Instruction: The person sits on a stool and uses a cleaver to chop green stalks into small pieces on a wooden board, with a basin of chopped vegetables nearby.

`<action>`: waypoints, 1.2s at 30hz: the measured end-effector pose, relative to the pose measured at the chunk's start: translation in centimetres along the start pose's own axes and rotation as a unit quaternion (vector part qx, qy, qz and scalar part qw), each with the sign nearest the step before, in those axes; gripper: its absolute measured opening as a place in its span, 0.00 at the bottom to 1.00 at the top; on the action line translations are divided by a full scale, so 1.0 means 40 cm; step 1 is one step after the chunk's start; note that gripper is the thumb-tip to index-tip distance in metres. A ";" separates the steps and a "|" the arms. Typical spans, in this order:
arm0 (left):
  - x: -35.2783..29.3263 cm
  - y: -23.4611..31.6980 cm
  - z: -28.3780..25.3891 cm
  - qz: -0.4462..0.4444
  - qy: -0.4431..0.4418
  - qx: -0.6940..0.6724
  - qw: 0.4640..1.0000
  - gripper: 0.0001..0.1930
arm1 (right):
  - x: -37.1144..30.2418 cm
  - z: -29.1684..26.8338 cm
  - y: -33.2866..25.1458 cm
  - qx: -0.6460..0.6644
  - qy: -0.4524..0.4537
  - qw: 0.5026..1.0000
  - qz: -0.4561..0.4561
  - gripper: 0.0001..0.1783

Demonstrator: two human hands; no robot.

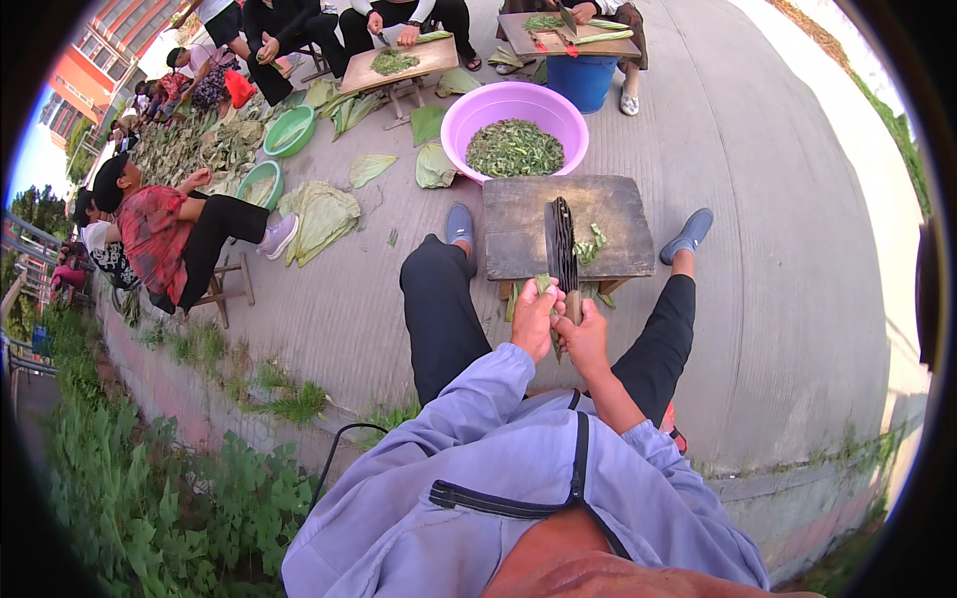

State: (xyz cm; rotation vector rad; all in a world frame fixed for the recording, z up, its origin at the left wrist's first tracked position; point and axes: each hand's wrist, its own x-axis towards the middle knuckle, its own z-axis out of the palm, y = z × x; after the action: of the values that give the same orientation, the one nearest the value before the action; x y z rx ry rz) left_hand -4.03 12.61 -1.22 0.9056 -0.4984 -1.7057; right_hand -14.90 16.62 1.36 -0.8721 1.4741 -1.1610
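Weathered board (513, 229) bears cut green pieces (590, 245) and a cleaver (564, 249), seemingly gripped by the right hand (588, 344); by the near edge, the left hand (533, 319) pinches a leaf (542, 283). Readying it seems the step; chopping calls for laying it down, fingertips clear.

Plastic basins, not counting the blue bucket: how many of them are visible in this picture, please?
3. One purple basin stands just beyond the nearest wooden board; two green basins stand farther left, one beyond the other. Others may be hidden.
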 end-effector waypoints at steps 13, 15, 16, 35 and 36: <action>0.085 0.053 -0.068 -0.017 0.052 0.117 0.992 0.09 | -0.013 -0.028 0.028 -0.009 -0.014 0.999 0.028 0.13; 0.111 0.062 -0.072 -0.036 0.036 0.165 0.985 0.09 | -0.011 -0.045 0.043 -0.001 -0.013 0.999 0.034 0.13; 0.128 0.062 -0.068 -0.038 0.034 0.166 0.985 0.09 | -0.011 -0.054 0.052 0.007 -0.013 0.999 0.040 0.13; 0.391 0.037 -0.159 0.086 -0.026 0.569 0.817 0.16 | 0.002 -0.123 0.099 -0.051 -0.011 0.997 0.059 0.12; 0.392 0.030 -0.159 0.104 -0.044 0.603 0.790 0.16 | 0.004 -0.129 0.108 -0.061 -0.010 0.996 0.062 0.12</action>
State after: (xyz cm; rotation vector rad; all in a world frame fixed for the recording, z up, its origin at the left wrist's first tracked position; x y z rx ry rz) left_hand -0.23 -1.82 -9.32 1.5538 -1.7915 -1.0846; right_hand -19.78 18.77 -2.76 -0.8587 1.5727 -0.9766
